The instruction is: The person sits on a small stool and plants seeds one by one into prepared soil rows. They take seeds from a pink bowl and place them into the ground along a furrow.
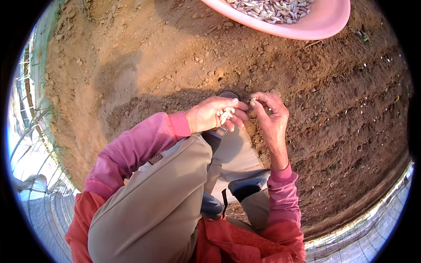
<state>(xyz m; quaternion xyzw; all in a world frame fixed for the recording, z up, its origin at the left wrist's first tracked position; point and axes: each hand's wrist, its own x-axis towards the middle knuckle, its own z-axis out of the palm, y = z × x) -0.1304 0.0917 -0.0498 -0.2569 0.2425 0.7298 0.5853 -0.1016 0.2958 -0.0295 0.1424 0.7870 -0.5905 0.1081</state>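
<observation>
Several garlic cloves (pixel 226 115) lie in the palm of my left hand (pixel 217 111), whose fingers curl around them above my shoe. Close by on the right, my right hand (pixel 272 111) pinches a single pale clove (pixel 254 98) between thumb and index finger. The two hands are apart, with bare brown soil below and beyond them. Many more garlic cloves (pixel 276 11) fill a pink plastic basin (pixel 315 31) at the top, cut off by the picture's edge.
Rows of furrowed soil (pixel 348 131) with small pale cloves in them run down the right side. A flat pale board (pixel 238 157) lies under my feet. Wire fencing (pixel 29 148) curves along the left rim, and more mesh shows at the lower right.
</observation>
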